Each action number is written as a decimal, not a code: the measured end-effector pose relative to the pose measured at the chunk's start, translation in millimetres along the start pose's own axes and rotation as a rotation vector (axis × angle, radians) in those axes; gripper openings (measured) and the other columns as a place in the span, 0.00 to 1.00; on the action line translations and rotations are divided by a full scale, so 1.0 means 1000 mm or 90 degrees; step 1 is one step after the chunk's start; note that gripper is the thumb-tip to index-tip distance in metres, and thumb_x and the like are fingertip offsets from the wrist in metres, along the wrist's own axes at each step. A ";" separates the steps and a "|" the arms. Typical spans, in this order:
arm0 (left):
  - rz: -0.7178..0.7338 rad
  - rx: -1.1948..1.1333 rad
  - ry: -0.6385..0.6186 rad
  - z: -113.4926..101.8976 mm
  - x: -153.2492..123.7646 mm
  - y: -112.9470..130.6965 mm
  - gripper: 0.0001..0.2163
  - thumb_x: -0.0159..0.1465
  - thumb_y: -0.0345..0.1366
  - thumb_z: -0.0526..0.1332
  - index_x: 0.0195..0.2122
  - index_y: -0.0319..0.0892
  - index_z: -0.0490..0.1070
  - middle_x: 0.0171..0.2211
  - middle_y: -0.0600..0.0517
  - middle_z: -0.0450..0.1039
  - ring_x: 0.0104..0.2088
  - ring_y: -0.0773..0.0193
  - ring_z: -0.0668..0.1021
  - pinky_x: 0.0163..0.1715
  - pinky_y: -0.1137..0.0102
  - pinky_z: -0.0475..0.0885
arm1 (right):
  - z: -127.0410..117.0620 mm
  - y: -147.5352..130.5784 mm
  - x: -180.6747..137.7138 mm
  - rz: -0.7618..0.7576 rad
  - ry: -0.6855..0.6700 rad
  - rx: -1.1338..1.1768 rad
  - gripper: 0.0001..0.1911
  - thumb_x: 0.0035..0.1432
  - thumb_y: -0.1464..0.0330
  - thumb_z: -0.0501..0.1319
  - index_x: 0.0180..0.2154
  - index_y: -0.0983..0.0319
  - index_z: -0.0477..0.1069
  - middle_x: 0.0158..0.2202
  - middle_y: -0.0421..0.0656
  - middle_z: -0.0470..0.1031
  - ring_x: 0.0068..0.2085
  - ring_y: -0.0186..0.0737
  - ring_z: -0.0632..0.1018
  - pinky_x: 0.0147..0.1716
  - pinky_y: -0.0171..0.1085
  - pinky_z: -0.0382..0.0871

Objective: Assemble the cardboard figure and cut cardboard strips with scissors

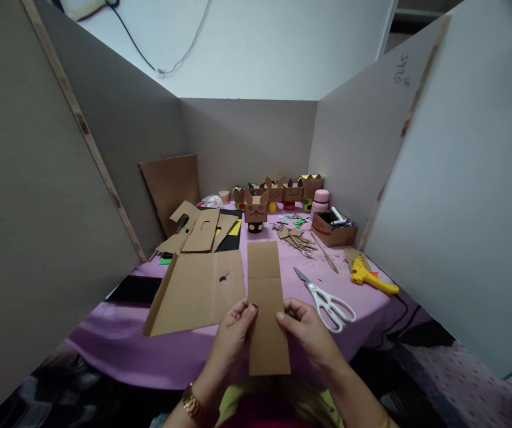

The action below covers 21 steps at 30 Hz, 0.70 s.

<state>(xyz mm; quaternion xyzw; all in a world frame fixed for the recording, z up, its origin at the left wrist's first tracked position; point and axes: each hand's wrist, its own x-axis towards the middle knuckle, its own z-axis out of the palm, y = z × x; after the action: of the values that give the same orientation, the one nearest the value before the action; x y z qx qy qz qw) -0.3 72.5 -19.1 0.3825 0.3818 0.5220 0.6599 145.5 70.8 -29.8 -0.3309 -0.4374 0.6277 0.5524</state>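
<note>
A long strip of brown cardboard (265, 321) with a crease across its upper part is held up in front of me over the table's front edge. My left hand (234, 324) grips its left edge, thumb on the front face. On the opposite edge my right hand (303, 324) pinches it the same way. The fingers behind the strip are partly hidden. White-handled scissors (327, 300) lie beside my right hand, blades partly open. Left of the strip rests a larger cardboard sheet (198, 291) with a small hole and a folded left edge.
Beyond the strip stands a cardboard animal figure (256, 213), with several similar ones behind it. A yellow glue gun (372, 279), a box of markers (334, 230), a pink bottle (321, 201) and cardboard scraps (298, 239) sit rightward. Cut cardboard pieces (200, 232) pile at left. Partitions enclose the table.
</note>
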 end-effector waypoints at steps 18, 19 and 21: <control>0.006 -0.004 -0.011 0.001 -0.005 -0.003 0.15 0.51 0.32 0.65 0.40 0.39 0.68 0.35 0.46 0.78 0.32 0.60 0.78 0.35 0.68 0.71 | -0.006 0.005 0.000 -0.008 -0.020 0.007 0.12 0.46 0.63 0.67 0.34 0.61 0.76 0.29 0.40 0.79 0.30 0.38 0.75 0.33 0.36 0.67; 0.012 0.000 -0.001 0.001 -0.004 -0.001 0.15 0.51 0.33 0.65 0.40 0.38 0.69 0.35 0.45 0.78 0.33 0.60 0.78 0.34 0.68 0.71 | -0.006 0.005 -0.001 -0.002 -0.027 0.000 0.13 0.46 0.62 0.67 0.34 0.61 0.76 0.29 0.41 0.79 0.30 0.38 0.76 0.33 0.36 0.67; 0.030 0.004 0.020 0.000 -0.002 0.003 0.14 0.51 0.35 0.64 0.40 0.38 0.70 0.35 0.46 0.78 0.33 0.59 0.78 0.33 0.68 0.71 | -0.006 0.005 -0.003 0.014 -0.043 -0.014 0.13 0.45 0.62 0.68 0.34 0.62 0.77 0.29 0.41 0.79 0.30 0.39 0.76 0.33 0.36 0.67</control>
<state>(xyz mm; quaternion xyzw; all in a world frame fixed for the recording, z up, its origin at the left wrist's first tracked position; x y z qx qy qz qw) -2.2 71.3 -16.4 0.3855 0.3846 0.5419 0.6401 149.4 69.2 -36.6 -0.3205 -0.4592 0.6398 0.5264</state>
